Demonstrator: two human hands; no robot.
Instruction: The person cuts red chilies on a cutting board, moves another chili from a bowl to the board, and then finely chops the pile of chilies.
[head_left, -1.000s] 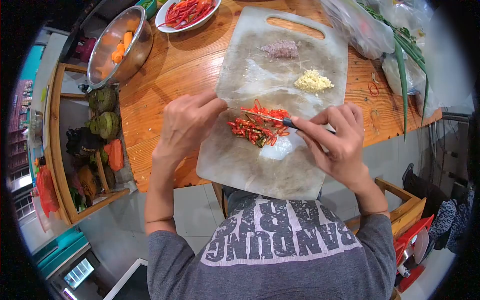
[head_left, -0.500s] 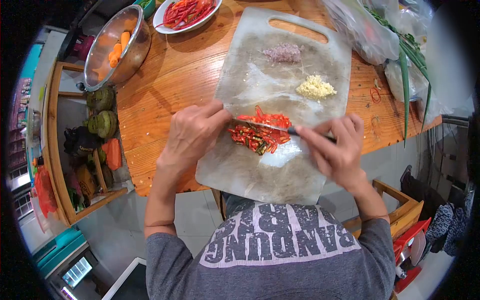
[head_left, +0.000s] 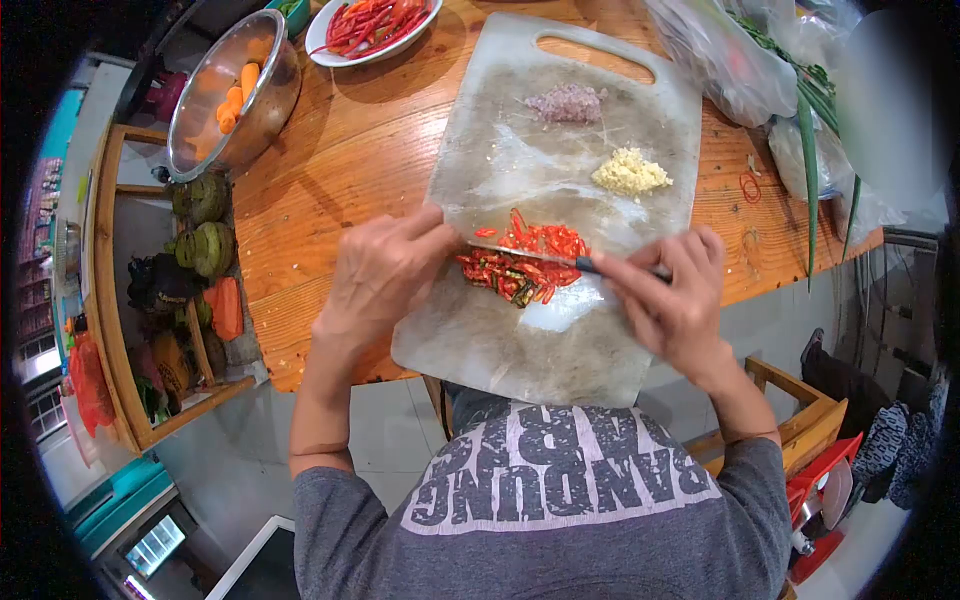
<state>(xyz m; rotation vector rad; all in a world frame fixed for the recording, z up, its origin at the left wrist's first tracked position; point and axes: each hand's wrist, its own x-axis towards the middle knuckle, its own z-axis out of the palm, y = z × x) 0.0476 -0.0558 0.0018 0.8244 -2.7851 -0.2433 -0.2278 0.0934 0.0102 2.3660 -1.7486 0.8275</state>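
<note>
In my right hand [head_left: 675, 295] is the dark handle of a kitchen knife [head_left: 540, 257], its blade lying across the chopped red chillies [head_left: 515, 280]. My left hand [head_left: 392, 265] is closed, with thumb and fingers pinching the blade's tip end. Chilli pieces lie on both sides of the blade, a few of them dark green. Under them is a worn white cutting board [head_left: 520, 365] with a handle slot at its far end. Farther up the board sit a pile of minced garlic [head_left: 631, 173] and a pile of finely chopped shallot [head_left: 567, 103].
On the wooden table [head_left: 330, 200] stand a metal bowl [head_left: 285, 110] with carrots and a white plate [head_left: 385, 50] of red chillies. Plastic bags [head_left: 740, 70] and green onion leaves [head_left: 810, 180] lie at the right. A wooden rack [head_left: 120, 300] with vegetables is on the left.
The knife blade has shifted slightly over the chillies, and some pieces on its far side have moved. Both hands stay in nearly the same place.
</note>
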